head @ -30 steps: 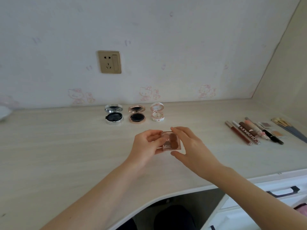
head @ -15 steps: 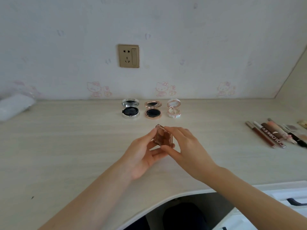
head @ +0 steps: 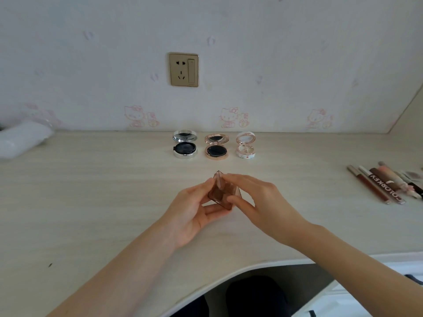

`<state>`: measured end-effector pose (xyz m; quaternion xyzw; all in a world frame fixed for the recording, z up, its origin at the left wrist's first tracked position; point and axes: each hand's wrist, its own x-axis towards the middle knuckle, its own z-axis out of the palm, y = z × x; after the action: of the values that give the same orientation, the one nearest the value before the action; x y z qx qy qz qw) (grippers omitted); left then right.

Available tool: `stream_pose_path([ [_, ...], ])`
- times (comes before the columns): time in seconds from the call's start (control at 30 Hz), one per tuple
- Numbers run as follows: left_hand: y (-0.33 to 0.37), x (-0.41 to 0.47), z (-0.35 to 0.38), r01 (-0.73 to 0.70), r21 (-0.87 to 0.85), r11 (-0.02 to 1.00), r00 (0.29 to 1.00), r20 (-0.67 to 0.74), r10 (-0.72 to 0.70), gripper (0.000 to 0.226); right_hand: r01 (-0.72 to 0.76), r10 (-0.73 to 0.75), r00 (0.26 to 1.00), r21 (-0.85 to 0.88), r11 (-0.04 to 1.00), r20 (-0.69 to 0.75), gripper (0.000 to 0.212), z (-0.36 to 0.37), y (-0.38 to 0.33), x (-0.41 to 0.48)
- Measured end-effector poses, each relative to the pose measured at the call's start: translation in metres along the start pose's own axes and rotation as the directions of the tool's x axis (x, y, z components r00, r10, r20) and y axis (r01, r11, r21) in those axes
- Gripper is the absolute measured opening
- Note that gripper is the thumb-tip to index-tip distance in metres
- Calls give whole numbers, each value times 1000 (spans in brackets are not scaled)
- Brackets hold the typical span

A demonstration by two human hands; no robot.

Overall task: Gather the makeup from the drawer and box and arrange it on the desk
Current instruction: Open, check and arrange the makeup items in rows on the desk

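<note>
A small brown translucent makeup case [head: 220, 191] is held over the middle of the pale wooden desk [head: 91, 191], its lid partly lifted. My left hand [head: 194, 211] cradles it from below and the left, fingers curled around its base. My right hand [head: 258, 202] pinches the lid and the right edge with thumb and fingers. Behind them three open round compacts stand in a row: a silver one [head: 185, 145], a rose-gold one [head: 216, 146] and a white one [head: 245, 146]. A row of pencils and lip products [head: 384, 183] lies at the right.
A clear plastic bag [head: 21, 139] lies at the desk's far left. A gold wall socket [head: 183, 69] sits above the compacts. White drawers [head: 366, 298] with a dark handle show below the desk's right end.
The case went from lying flat between my hands to standing on edge, and its lid has now come partly up. The view shifted left, so the pencils sit nearer the right edge.
</note>
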<state>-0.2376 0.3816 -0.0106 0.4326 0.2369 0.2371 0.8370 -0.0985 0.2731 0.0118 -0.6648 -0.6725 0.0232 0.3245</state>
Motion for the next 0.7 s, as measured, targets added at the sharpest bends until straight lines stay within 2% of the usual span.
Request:
stream_pose_path([
  [0.1,-1,-2,-3,-16,85,996,999,-28,18,32,-11,11,1000,11,1000,-15,34,-1,3,1],
  [0.17,0,-4,-3,-33,250,968,995,-79,55,29,-31,31,999,-4,1000,-8,32,-2,5,3],
  [0.23,0,-5,-2,-67,393,917,984,-126,126,22,-54,54,998,3,999,-14,31,-2,7,5],
  [0.33,-1,-6,-2,-131,501,855,949,-185,253,15,-70,70,998,4,998,-5,31,-3,8,8],
  [0.4,-2,-6,-3,-152,576,803,927,-199,319,19,-78,78,997,-14,997,13,31,-2,8,10],
  [0.43,-2,-5,-5,-151,637,756,915,-198,350,23,-85,86,996,-24,996,21,30,-1,9,12],
  [0.53,-6,-5,-11,-139,839,526,888,-130,442,24,-102,104,993,-42,994,51,29,3,13,15],
  [0.7,-10,-6,-17,-132,969,210,903,30,429,32,-87,92,992,-69,994,85,24,9,16,21],
])
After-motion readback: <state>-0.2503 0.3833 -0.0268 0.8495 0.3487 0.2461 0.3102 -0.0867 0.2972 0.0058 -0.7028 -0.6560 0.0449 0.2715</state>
